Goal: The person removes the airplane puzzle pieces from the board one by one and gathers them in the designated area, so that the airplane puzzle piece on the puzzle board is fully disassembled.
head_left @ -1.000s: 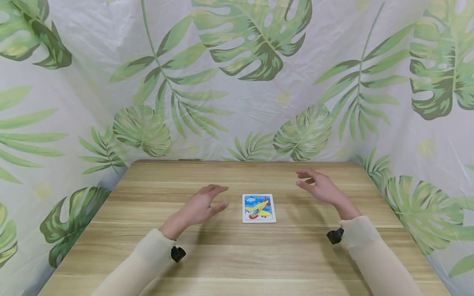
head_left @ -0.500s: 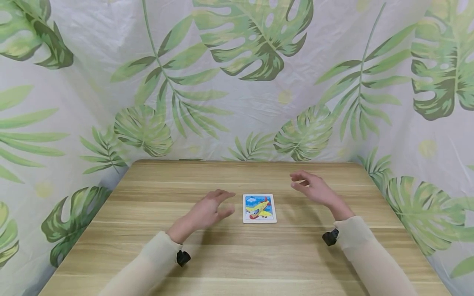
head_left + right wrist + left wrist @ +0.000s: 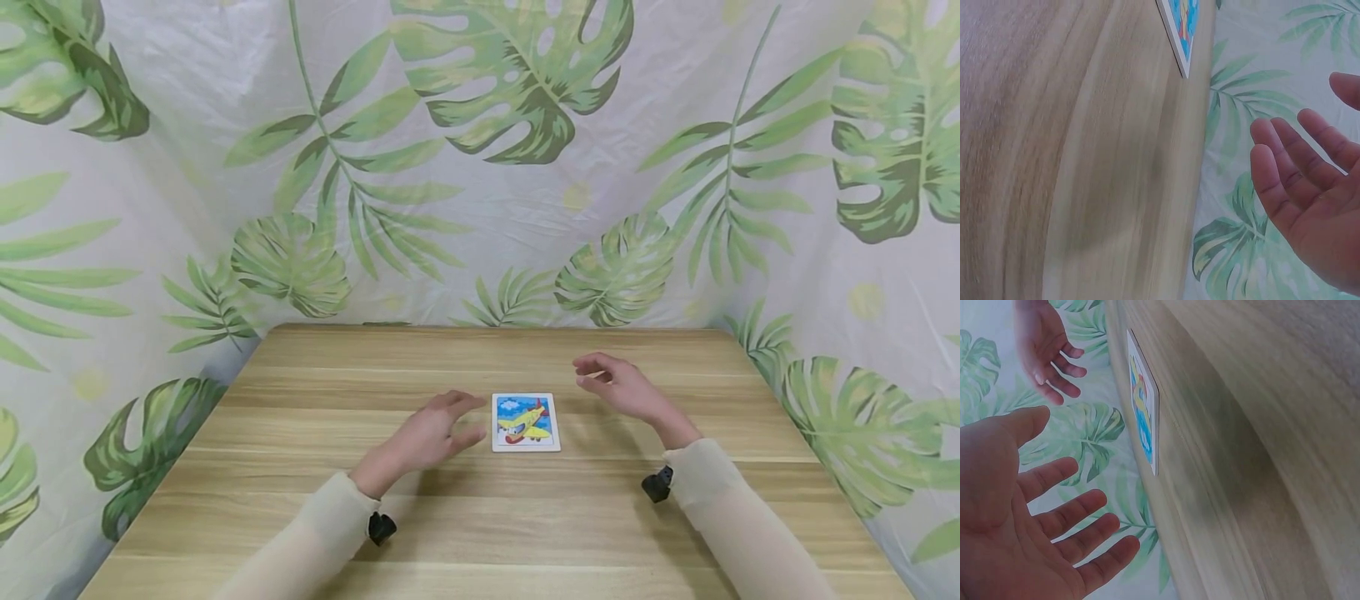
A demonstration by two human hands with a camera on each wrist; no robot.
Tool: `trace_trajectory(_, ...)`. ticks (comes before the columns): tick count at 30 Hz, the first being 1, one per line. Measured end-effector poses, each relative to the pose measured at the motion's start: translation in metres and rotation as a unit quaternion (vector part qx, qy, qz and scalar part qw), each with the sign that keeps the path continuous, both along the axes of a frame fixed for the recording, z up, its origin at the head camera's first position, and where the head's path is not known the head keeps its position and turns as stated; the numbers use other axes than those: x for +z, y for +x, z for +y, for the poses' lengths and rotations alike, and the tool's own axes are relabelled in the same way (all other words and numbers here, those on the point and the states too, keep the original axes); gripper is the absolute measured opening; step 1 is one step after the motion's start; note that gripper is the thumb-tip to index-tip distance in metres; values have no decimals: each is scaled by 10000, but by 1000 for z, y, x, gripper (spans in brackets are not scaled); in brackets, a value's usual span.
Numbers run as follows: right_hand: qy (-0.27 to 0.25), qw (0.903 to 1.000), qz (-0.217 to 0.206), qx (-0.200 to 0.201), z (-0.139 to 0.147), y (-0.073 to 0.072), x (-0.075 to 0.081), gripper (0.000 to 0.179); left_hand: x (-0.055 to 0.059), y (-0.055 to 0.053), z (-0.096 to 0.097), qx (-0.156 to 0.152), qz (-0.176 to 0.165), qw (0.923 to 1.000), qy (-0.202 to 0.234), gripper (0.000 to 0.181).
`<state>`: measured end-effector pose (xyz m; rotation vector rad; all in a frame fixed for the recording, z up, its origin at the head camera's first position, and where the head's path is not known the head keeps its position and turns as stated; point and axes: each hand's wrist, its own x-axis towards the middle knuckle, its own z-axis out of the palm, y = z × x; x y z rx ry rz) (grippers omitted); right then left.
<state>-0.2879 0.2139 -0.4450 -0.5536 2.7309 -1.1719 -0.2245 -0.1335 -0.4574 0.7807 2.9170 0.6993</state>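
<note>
A square picture puzzle or tile [image 3: 525, 422] with a white border lies flat on the wooden table, showing a yellow airplane with red parts on blue sky. My left hand [image 3: 427, 433] hovers just left of it, fingertips close to its left edge. In the left wrist view the fingers of that left hand [image 3: 1035, 519] are spread and hold nothing. My right hand [image 3: 624, 388] is raised over the table to the right of the tile, farther off than the left. The right wrist view shows the right hand [image 3: 1316, 194] with loosely bent fingers and nothing in them.
The wood-grain table [image 3: 480, 525] reaches back to a white cloth [image 3: 480, 217] printed with green leaves, which also hangs at both sides. Each wrist carries a small black camera, such as the left one [image 3: 381, 527], over a cream sleeve [image 3: 315, 533].
Both hands have moved inward toward the tile, the left hand to the right and slightly nearer me, the right hand to the left. The tile stays where it was.
</note>
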Motion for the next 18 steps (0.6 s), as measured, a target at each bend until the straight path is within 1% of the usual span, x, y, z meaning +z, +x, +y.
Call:
trace_trajectory(8,-217,9995,-206,128,-7,0,-4,41,-3,2,4,-91,-53,9999,-24,56)
trace_trajectory(13,-312,9988,-353,116,-13,-1,-7,39,-4,3,7,-183,-66,9998,17,54)
trace_trajectory(18,-471,9972,-564,114,-21,-2,-10,39,-6,3,10,-182,-155,9997,-28,52)
